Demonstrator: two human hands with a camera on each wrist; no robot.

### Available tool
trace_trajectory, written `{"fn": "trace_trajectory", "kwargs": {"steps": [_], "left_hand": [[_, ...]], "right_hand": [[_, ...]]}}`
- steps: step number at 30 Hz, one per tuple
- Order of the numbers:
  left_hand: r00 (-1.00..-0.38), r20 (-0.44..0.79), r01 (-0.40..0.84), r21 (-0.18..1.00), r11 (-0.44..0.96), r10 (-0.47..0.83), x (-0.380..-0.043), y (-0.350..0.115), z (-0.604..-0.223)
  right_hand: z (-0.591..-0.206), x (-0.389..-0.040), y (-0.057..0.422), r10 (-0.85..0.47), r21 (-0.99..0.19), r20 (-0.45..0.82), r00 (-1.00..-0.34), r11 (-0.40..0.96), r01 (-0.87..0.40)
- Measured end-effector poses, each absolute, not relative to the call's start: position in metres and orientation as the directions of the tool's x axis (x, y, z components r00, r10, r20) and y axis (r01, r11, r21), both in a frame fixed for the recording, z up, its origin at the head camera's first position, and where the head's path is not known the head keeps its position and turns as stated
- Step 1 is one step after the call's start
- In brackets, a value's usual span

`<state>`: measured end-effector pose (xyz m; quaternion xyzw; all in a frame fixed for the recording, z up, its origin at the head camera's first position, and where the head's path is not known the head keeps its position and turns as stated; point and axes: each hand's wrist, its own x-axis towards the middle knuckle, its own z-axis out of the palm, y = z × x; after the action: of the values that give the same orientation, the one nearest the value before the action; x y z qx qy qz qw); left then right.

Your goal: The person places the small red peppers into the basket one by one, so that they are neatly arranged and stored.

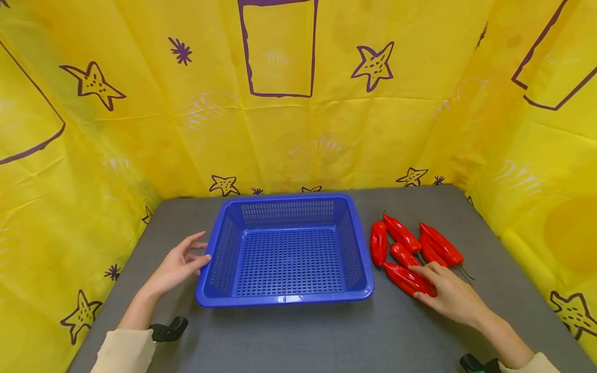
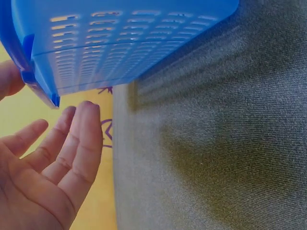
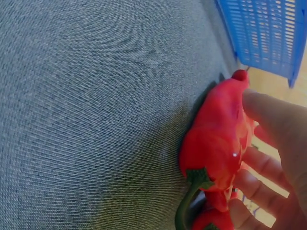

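Note:
A blue slatted plastic basket [image 1: 289, 261] stands on the grey table with its inside bare. At its left rim is my left hand [image 1: 184, 261], the thumb on the rim and the other fingers loosely extended beside the outer wall, as the left wrist view also shows. Several glossy red peppers lie in a group right of the basket. Over the nearest red pepper [image 1: 406, 278] is my right hand [image 1: 450, 292], its thumb on the near side and its fingers on the far side. In the right wrist view the fingertips are right at the upper side of this pepper [image 3: 216, 129], whose green stem curves down.
Just behind the nearest pepper lie the other peppers, one red pepper [image 1: 379, 243] close to the basket's right wall and another red pepper [image 1: 442, 244] farthest right. A yellow patterned curtain [image 1: 289, 129] encloses the table [image 1: 289, 336] at the back and both sides.

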<state>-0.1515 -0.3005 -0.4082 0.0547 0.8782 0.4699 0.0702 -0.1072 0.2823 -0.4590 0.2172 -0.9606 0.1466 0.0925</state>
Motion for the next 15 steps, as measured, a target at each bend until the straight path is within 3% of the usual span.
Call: {"fn": "trace_trajectory", "kwargs": {"steps": [15], "left_hand": [[-0.975,-0.161,-0.057,0.85,0.524,0.154,-0.1499,-0.2949,-0.4003]], "right_hand": [[-0.4651,-0.1088,0.2847,-0.423,-0.202,0.322,-0.847,0.843,-0.498]]}}
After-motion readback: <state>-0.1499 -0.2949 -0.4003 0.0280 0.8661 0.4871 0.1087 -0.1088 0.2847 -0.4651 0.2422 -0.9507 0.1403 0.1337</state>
